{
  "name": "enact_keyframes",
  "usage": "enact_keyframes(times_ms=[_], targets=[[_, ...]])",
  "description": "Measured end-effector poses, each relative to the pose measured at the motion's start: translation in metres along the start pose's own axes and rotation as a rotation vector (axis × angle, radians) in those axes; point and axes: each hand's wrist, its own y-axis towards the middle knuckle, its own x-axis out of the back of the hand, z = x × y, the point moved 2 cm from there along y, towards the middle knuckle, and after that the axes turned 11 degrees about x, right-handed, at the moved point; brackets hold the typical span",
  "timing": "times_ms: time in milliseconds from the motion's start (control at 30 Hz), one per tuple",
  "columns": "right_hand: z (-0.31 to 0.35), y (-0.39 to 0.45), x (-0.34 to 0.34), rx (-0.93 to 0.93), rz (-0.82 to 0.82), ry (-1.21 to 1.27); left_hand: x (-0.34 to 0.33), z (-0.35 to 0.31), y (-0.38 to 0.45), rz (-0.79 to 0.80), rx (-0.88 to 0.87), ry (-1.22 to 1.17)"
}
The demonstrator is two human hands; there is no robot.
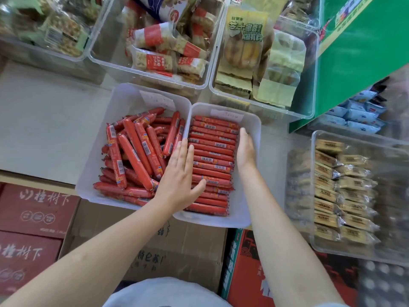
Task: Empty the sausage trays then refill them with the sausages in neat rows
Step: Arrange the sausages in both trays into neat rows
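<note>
Your left hand [180,173] and right hand [245,149], fingers straight and gripping nothing, press either end of the neat sausages [213,160] in the right tray [254,129]; at nine o'clock, a left tray [124,96] holds jumbled ones.

Bright, even light falls from overhead, leaving only faint soft shadows under the forearms. White glare sits on the clear plastic bins [152,69]. Edges bow outward with wide-angle distortion, and the corners smear soft, especially the wrapped snacks [345,196] at right.
</note>
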Motion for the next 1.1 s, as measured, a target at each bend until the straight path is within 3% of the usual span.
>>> enact_keyframes(times_ms=[167, 300, 467, 633, 767, 900, 1033, 1100], targets=[[-0.025, -0.078, 0.009, -0.089, 0.034, -0.128, 0.001, 0.0, 0.0, -0.003, -0.003, -0.012], [-0.026, -0.112, 0.001, -0.081, 0.173, -0.101, 0.001, 0.0, -0.001, -0.006, 0.009, -0.016], [-0.008, -0.118, 0.029, -0.148, 0.047, -0.185, 0.009, 0.004, -0.006, 0.028, -0.023, 0.066], [-0.011, -0.139, 0.009, -0.263, 0.171, -0.233, 0.005, 0.021, -0.073, 0.076, -0.071, 0.041], [-0.011, -0.134, 0.028, -0.228, 0.113, -0.213, -0.008, 0.032, -0.113, 0.074, -0.063, 0.053], [-0.009, -0.143, 0.013, -0.232, 0.227, -0.157, -0.013, 0.037, -0.127, 0.069, -0.071, 0.096], [-0.011, -0.144, 0.022, -0.284, 0.147, -0.115, -0.008, 0.041, -0.126, 0.098, -0.098, 0.065], [-0.01, -0.148, 0.017, -0.307, 0.219, -0.154, -0.006, 0.039, -0.127, 0.105, -0.104, 0.056]])
